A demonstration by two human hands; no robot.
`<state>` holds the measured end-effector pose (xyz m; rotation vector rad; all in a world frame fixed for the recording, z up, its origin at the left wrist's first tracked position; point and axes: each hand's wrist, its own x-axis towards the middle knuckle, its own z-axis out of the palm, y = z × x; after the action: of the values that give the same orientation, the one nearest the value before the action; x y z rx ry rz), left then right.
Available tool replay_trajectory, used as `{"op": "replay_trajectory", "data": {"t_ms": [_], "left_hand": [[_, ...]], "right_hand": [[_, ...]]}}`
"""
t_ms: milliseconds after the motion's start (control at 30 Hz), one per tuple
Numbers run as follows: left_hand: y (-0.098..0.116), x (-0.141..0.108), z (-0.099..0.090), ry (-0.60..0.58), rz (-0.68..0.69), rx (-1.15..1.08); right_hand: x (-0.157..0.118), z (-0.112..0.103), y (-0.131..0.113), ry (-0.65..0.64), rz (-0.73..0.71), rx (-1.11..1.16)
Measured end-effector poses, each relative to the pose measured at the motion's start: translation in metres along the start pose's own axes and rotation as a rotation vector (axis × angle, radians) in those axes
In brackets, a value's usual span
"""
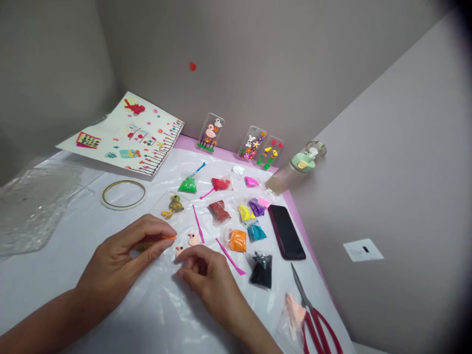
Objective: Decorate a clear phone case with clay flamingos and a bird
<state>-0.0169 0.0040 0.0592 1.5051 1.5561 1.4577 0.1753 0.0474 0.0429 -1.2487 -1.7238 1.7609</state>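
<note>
Two bare hands of ours were low in the view, over a white-covered table (92, 236). Our left hand (125, 255) was nearly closed, pinching a thin orange piece (168, 238) between thumb and forefinger. Our right hand (217, 285) was loosely curled, its thumb and forefinger slightly apart; we could not tell whether it held anything. Between the hands lay two pink clay ducks: the lower duck (179, 251) was partly hidden by our right forefinger, and we could not tell if they touched; the upper duck (193, 239) lay just beyond the right hand's knuckles. Past our left fingertips, we saw a green and gold duck (172, 206) on a clear sheet.

For writing, we looked at the decorated paper (142, 140) at the back left, but its marks were too small for us to read. The phone's (286, 232) screen was dark. Three decorated clear cases stood against the wall: one with birds (210, 132), one with a rabbit (251, 142), one with yellow chicks (270, 153). To our right lay red-handled scissors (313, 314), near bagged peach clay (295, 310).
</note>
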Motion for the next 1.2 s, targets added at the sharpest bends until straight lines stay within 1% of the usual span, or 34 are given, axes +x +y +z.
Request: {"op": "replay_trajectory", "data": {"t_ms": [33,67,100,133,233,300,367,467,567,667,767,833,933,1033,1100,1200], "left_hand": [[0.001,0.0,0.0,0.0,0.005,-0.001],[0.001,0.001,0.001,0.001,0.006,-0.002],[0.001,0.001,0.001,0.003,0.008,-0.001],[0.001,0.001,0.001,0.004,0.009,-0.001],[0.0,0.0,0.001,0.001,0.014,0.001],[-0.001,0.0,0.001,0.003,0.019,-0.003],[-0.003,-0.001,0.001,0.002,0.018,-0.006],[-0.004,-0.001,0.001,-0.007,0.027,-0.013],[-0.003,-0.001,0.001,-0.016,0.04,-0.013],[-0.003,0.0,0.002,-0.029,0.042,-0.009],[-0.002,0.0,0.002,-0.033,0.048,-0.012],[-0.002,-0.001,0.002,-0.033,0.05,-0.009],[-0.001,-0.002,0.001,-0.024,0.046,-0.006],[0.0,-0.002,0.002,-0.019,0.05,-0.012],[-0.001,-0.003,0.003,-0.016,0.058,-0.016],[-0.002,-0.004,0.004,-0.015,0.052,-0.021]], "right_hand": [[-0.002,-0.003,-0.002,-0.051,0.03,0.045],[-0.003,-0.005,-0.003,-0.083,0.04,0.037],[-0.005,-0.007,-0.005,-0.089,0.031,-0.022],[-0.006,-0.009,-0.006,-0.073,0.007,-0.119],[-0.008,-0.012,-0.006,0.031,-0.106,-0.458],[-0.006,-0.011,-0.004,0.072,-0.15,-0.604],[-0.004,-0.009,-0.002,0.096,-0.175,-0.681],[-0.002,-0.004,0.001,0.126,-0.202,-0.73],[-0.001,0.002,0.002,0.158,-0.201,-0.784],[0.002,0.009,0.005,0.219,-0.21,-0.913],[0.006,0.015,0.012,0.282,-0.272,-1.039],[0.008,0.018,0.018,0.317,-0.317,-1.079],[0.008,0.019,0.023,0.346,-0.356,-1.07],[0.006,0.019,0.021,0.331,-0.367,-0.956],[0.004,0.018,0.017,0.282,-0.327,-0.786],[0.004,0.016,0.008,0.204,-0.163,-0.413]]}}
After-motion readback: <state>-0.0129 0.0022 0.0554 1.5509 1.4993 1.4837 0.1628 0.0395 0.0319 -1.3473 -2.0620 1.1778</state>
